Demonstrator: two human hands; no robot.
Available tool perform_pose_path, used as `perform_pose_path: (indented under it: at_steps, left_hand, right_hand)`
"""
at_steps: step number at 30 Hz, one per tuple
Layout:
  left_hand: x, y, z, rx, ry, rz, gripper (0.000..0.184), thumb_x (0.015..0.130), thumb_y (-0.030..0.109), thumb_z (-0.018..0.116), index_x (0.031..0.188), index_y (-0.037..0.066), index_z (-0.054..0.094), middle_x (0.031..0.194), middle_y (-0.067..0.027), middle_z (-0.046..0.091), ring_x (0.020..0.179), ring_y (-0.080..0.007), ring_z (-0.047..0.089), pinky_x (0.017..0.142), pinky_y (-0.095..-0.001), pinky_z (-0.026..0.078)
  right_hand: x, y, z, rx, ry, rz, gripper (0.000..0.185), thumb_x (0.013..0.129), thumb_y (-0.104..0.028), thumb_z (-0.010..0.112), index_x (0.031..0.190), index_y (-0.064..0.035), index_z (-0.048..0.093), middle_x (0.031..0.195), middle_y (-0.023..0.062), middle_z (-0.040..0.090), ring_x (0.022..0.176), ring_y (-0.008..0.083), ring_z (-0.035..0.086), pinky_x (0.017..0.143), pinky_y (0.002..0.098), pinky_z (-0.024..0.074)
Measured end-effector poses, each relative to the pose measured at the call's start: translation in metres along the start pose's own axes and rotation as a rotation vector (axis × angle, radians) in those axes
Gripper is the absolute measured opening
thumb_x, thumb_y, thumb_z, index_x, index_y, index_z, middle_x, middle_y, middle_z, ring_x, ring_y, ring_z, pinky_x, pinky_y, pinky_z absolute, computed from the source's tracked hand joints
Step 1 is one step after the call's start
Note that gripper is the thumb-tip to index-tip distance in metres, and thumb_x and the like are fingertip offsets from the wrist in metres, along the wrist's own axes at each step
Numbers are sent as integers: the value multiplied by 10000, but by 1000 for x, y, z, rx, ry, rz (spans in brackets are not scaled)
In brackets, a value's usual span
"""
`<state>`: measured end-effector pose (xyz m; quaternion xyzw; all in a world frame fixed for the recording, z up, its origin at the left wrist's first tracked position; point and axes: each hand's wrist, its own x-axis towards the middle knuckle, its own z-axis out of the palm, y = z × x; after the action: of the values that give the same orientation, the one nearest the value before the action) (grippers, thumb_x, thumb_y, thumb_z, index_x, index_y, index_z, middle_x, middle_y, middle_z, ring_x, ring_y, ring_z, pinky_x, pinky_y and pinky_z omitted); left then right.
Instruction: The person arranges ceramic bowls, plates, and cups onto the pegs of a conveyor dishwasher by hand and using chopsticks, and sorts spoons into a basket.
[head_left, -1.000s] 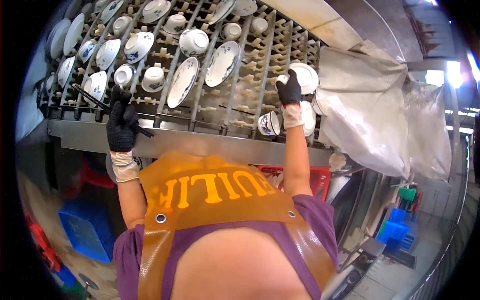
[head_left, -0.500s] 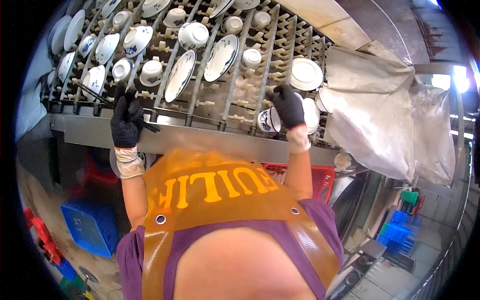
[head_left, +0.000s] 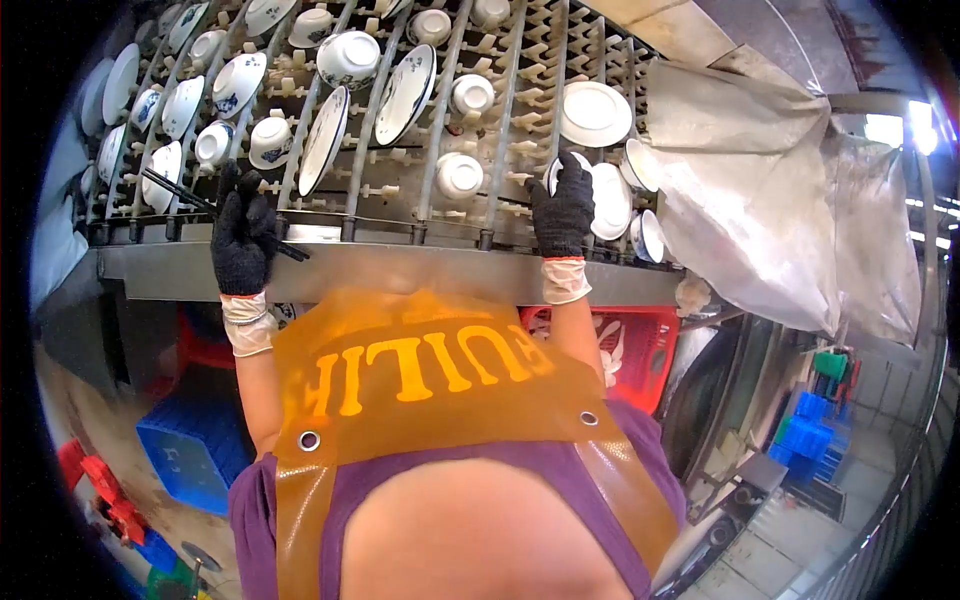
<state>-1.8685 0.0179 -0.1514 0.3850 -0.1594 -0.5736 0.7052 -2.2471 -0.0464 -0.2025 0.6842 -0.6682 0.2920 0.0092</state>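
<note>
My left hand (head_left: 243, 235), in a black knit glove, is closed around dark chopsticks (head_left: 178, 188) at the near edge of the conveyor rack. My right hand (head_left: 563, 212), gloved the same way, has its fingers on a small white bowl (head_left: 553, 176), which they partly cover. Beside it lie a white plate (head_left: 610, 203) and, farther back, an upturned white plate (head_left: 596, 113). To its left, an upside-down small bowl (head_left: 460, 175) rests on the rack pegs. A tilted oval plate (head_left: 323, 140) stands in the rack between my hands.
Several bowls and plates fill the left of the peg conveyor (head_left: 390, 185). A metal ledge (head_left: 400, 272) runs along its front. Plastic curtains (head_left: 735, 190) hang at right, near a blue-rimmed bowl (head_left: 648, 236). A red basket (head_left: 645, 350) and a blue crate (head_left: 195, 450) sit below.
A small bowl beside my right hand now sits upside down on the pegs farther left. My right hand has shifted slightly left onto another bowl. The racked dishes have moved left and away.
</note>
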Motion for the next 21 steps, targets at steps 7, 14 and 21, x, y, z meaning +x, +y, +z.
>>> perform_pose_path:
  at_steps: [7,14,21]
  left_hand:
    - [5,-11,-13,-93,-131,-59,345,932,114,399,1274,79,426,906,-22,560,622,-73,383,524,-216,350]
    - [11,-25,-22,-178,-246,-52,382,910,96,420,1290,64,399,1098,-115,562,666,-90,410,554,-189,363]
    - [1,-36,-5,-152,-115,-56,391,913,115,427,1302,96,393,1075,-97,575,660,-84,419,550,-195,352]
  right_hand:
    - [14,16,-32,700,-151,213,498,703,-99,651,1164,-7,486,1055,154,574,939,252,570,801,321,460]
    - [87,88,6,17,-30,206,691,629,-271,761,1187,13,469,1145,215,519,1025,322,526,885,390,415]
    - [194,187,65,84,-381,419,683,533,-287,800,1126,-50,560,966,177,631,864,267,625,761,335,491]
